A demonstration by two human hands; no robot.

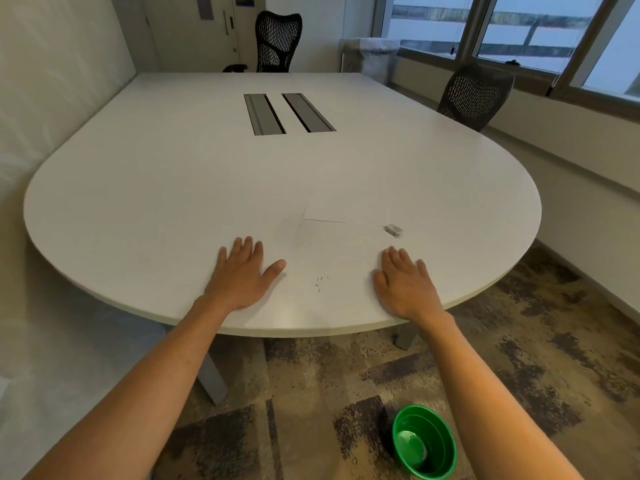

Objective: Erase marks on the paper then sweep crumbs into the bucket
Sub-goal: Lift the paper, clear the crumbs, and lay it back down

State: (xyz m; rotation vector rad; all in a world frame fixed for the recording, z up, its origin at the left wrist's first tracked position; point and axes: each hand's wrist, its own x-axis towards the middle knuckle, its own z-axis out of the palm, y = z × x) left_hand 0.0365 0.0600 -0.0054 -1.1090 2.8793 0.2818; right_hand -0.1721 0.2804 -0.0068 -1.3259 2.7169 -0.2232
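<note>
- Green bucket [424,441] waits on the floor at five o'clock.
- Left hand [242,271] and right hand [403,280] lie flat, empty, on the surface [173,188].
- Crumbs [319,281] between them: sweeping seems next, toward the edge.

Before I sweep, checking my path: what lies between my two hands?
Head view: a few dark crumbs on the paper, between the left hand and the right hand.
</note>
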